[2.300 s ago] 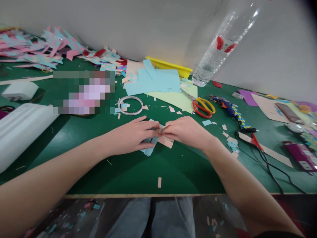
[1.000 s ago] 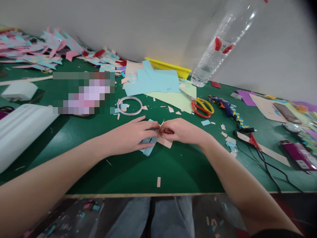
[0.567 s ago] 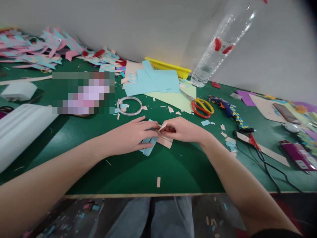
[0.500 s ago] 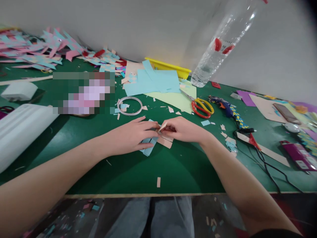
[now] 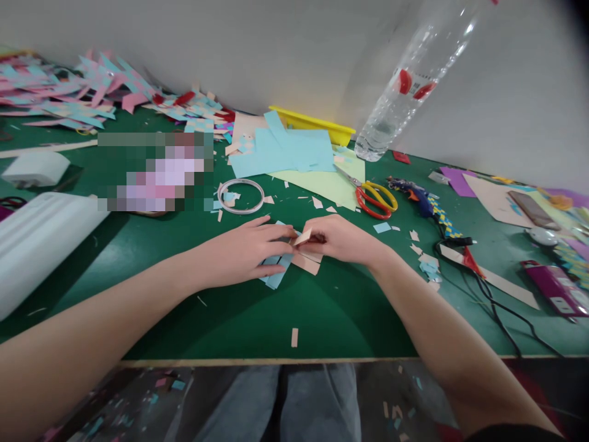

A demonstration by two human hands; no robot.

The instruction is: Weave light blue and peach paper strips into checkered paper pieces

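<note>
Blue paper strips (image 5: 277,274) lie on the green table, partly covered by my left hand (image 5: 262,245), whose fingers are stretched out and apart over them. Pale pink paper strips (image 5: 307,263) meet the blue ones from the right; how they cross is hidden under my fingers. My right hand (image 5: 338,239) pinches the raised end of one pink paper strip (image 5: 304,236), close to my left fingertips. A small loose pink piece (image 5: 294,337) rests near the table's front edge.
Scissors (image 5: 375,196), a tape ring (image 5: 241,196) and blue sheets (image 5: 294,150) lie beyond my hands. A clear bottle (image 5: 409,86) stands at the back. To the right are a glue gun (image 5: 421,199) with a black cable (image 5: 494,304) and a purple box (image 5: 556,288). Paper scraps are scattered about.
The raised pink strip end tilts a little further over, and my right fingers have shifted slightly. My left hand keeps its place on the blue strips.
</note>
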